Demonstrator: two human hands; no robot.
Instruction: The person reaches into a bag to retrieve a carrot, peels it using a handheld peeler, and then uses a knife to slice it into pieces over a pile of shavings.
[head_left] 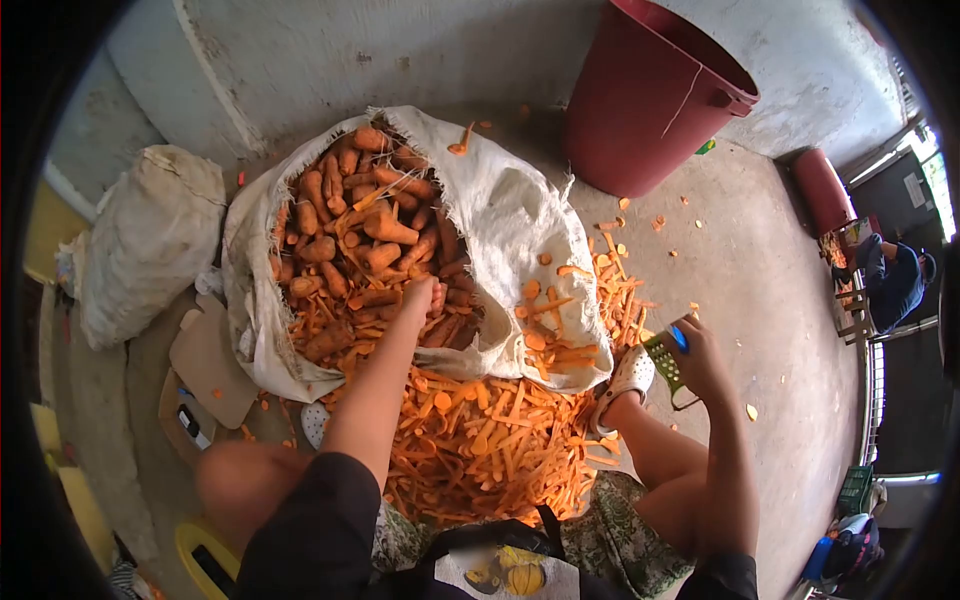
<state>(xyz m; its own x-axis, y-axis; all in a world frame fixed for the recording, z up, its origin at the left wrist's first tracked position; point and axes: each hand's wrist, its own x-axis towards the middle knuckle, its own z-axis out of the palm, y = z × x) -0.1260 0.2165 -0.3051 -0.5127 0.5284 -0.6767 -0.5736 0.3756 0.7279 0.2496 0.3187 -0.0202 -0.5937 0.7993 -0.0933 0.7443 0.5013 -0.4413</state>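
Observation:
My left hand [424, 297] reaches over the carrots [390, 228] in an open white woven sack [495, 165]. Its fingers are curled in; what they hold, if anything, is hidden. On the right, above the floor beside a white clog [630, 372], my right hand [704, 362] is closed around a flat green tool [662, 358] with rows of light dots or holes and a blue part. Its exact kind cannot be made out. A large heap of orange carrot peelings [490, 445] lies between my legs, with more strips on the sack's folded edge.
A tall dark red bin [640, 110] stands by the wall. To the left are a full white sack [150, 250] and a piece of cardboard [212, 365]. Scraps dot the concrete floor [770, 310]. Far right, a person in blue [900, 285] sits on a stool.

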